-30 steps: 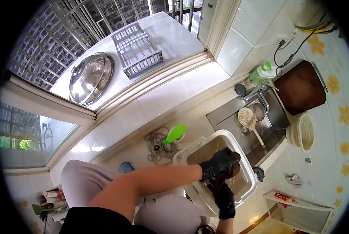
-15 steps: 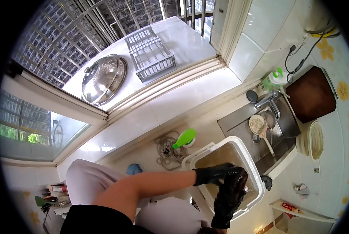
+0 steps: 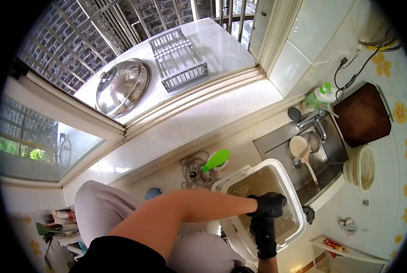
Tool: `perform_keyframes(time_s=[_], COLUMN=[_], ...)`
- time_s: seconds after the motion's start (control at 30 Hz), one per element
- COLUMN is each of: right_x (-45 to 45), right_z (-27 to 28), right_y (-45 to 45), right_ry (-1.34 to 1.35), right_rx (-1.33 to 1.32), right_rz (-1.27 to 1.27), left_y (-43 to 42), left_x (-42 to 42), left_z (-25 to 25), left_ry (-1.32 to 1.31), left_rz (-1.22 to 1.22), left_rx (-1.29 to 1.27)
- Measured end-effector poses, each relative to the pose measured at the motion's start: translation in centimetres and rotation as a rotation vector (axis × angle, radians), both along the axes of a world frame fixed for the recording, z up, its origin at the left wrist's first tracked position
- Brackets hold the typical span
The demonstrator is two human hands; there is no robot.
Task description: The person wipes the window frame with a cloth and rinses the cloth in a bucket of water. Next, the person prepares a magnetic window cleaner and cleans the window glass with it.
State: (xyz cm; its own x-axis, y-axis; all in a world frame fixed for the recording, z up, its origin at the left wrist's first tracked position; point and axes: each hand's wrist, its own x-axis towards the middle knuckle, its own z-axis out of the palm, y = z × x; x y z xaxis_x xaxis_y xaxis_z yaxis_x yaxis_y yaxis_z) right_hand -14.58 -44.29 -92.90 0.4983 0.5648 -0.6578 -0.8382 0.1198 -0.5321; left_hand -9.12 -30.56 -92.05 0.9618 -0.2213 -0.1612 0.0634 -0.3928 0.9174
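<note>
A white tub [image 3: 291,191] holds cloudy brown water. Over the tub, my left hand [image 3: 269,204], in a wet black glove, is closed with its fingers curled down; what it grips cannot be made out. Just below and touching it is my right hand [image 3: 263,234], also black-gloved, its fingers mostly hidden under the left. No dark brown item can be told apart from the gloves.
Right of the tub, a metal sink [image 3: 326,159] holds a strainer ladle [image 3: 299,146]. A black glove-like thing [image 3: 309,214] rests by the tub's rim. Left are a green-topped item [image 3: 217,159], a coiled hose [image 3: 194,170] and a blue cloth [image 3: 153,193].
The dark brown item seen between my hands earlier is no longer distinguishable. My left hand has moved right, over my right hand's fingers. The camera view has shifted.
</note>
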Motion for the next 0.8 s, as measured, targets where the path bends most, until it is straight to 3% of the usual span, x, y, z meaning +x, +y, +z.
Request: perform_keyframes(time_s=[0.03,0.1,0.13,0.17,0.23,0.27,0.3,0.33,0.37,0.4,0.43,0.47,0.5,0.57,0.6,0.63,0.7,0.73,0.77,0.8], right_x=[0.1,-0.3,-0.4,-0.3,0.0,-0.4,-1.1,-1.0,-0.6,-0.3,0.1,0.2,0.0,-1.3,-1.8,-2.2,-3.2,-3.8,-4.2,-4.1], right_z=[-1.0,-5.3,-7.5,-8.7,-9.9,-10.6,-10.9,-10.2,-7.9,-3.9,0.2,3.4,5.3,6.5,6.2,5.5,3.5,2.7,3.4,3.7], right_y=[0.2,-0.2,-0.2,-0.1,0.1,0.1,0.0,0.1,0.6,1.0,1.3,1.5,1.3,0.9,0.8,0.8,1.0,1.3,2.7,4.7], right_ry=[-0.289,-0.3,-0.645,-0.995,-0.998,-0.985,-0.964,-1.162,-1.162,-0.956,-0.748,-0.532,0.079,-0.972,-0.976,-1.027,-1.109,-1.141,-1.166,-1.137], right_rx=[-0.184,-0.268,-0.488,-0.704,-0.694,-0.685,-0.681,-0.71,-0.704,-0.539,-0.37,-0.202,0.005,-0.399,-0.399,-0.513,-0.734,-0.839,-0.937,-0.766], right_rz=[0.055,0.0,0.069,0.14,0.051,-0.035,-0.119,0.026,0.023,0.13,0.23,0.322,-0.045,0.199,0.205,0.06,-0.24,-0.396,-0.553,-0.762], left_y=[-0.3,-1.0,-1.7,-2.1,-2.3,-2.3,-1.8,-0.7,0.1,-1.1,-0.4,0.7,1.3,0.7,0.3,-0.1,0.5,1.8,1.8,1.5], left_x=[-0.1,-0.6,0.2,0.0,-0.6,-1.0,-1.1,-0.3,0.4,0.5,1.1,1.8,1.9,1.2,1.0,0.6,0.3,-0.5,-0.1,0.7], left_z=[-0.6,-2.9,-4.1,-4.5,-4.8,-5.2,-3.9,-1.5,-0.2,-5.0,-4.8,-4.1,-3.7,-3.5,-3.0,0.0,5.5,8.0,7.2,5.8], left_ry=[-0.004,-0.029,0.126,0.121,0.06,0.073,0.086,0.363,0.628,0.255,0.256,0.642,1.03,0.882,0.723,0.811,0.722,0.506,0.499,0.224], left_rz=[0.002,0.182,0.219,0.22,0.575,0.626,0.629,0.486,0.335,0.128,0.132,0.096,0.051,-0.066,-0.188,0.035,-0.223,-0.209,-0.203,-0.384], left_rx=[-0.002,0.039,0.116,0.114,0.08,0.071,0.075,-0.117,-0.306,-0.342,-0.337,-0.854,-1.375,-1.408,-1.434,-1.539,-1.769,-1.61,-1.607,-1.431])
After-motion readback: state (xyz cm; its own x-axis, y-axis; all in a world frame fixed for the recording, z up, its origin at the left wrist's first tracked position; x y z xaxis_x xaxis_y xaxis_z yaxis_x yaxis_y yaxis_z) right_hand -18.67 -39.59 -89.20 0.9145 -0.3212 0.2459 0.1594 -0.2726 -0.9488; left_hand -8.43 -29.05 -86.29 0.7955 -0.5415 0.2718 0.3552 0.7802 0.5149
